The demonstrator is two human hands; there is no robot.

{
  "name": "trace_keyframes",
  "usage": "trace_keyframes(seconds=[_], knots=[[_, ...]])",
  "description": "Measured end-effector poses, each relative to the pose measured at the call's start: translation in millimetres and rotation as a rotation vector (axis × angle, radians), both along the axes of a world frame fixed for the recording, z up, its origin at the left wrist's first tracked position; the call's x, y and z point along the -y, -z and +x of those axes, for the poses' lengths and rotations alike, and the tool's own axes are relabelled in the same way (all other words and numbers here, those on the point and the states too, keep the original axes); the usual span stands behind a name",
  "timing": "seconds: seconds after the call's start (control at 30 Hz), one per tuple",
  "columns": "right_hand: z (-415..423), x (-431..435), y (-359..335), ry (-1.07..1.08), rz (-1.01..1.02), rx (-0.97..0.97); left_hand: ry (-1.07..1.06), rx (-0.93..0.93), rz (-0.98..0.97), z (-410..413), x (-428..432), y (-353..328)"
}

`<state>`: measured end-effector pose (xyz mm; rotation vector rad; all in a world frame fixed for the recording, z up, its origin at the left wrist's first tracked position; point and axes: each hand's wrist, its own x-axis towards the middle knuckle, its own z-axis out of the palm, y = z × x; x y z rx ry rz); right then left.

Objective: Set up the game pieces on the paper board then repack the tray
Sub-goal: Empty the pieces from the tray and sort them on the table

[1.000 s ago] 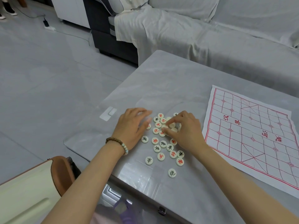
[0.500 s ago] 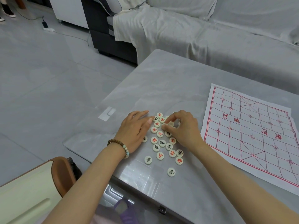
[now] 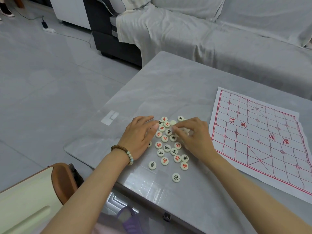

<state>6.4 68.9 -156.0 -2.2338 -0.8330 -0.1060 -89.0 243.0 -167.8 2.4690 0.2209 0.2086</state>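
Setup barely begun: pieces (image 3: 167, 147) heaped on the surface (image 3: 168, 81), paper board (image 3: 261, 132) bare; left hand (image 3: 140, 137) lies flat, right hand (image 3: 195, 137) pinches pieces.

A grey glossy table (image 3: 168, 85) stood before a sofa (image 3: 219, 39) draped in pale cloth. A white tape patch (image 3: 110, 117) lay near the table's left edge. On the grey tiled floor (image 3: 50, 73) were a power adapter (image 3: 44, 24) with its cable and a shoe (image 3: 5, 10). A cream-and-brown seat (image 3: 33, 196) occupied the lower left.
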Motion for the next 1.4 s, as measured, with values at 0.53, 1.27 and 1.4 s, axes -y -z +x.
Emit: trace_keyframes(seconds=[0.53,1.27,1.4], knots=[[38,-24,-8,0.139,-0.289,-0.138,0.049,-0.001,0.047,8,9,0],[27,-11,-6,0.152,-0.234,-0.132,0.086,0.010,0.072,13,18,-1],[30,-11,-5,0.150,-0.224,-0.175,0.107,0.056,0.078,13,22,-5]])
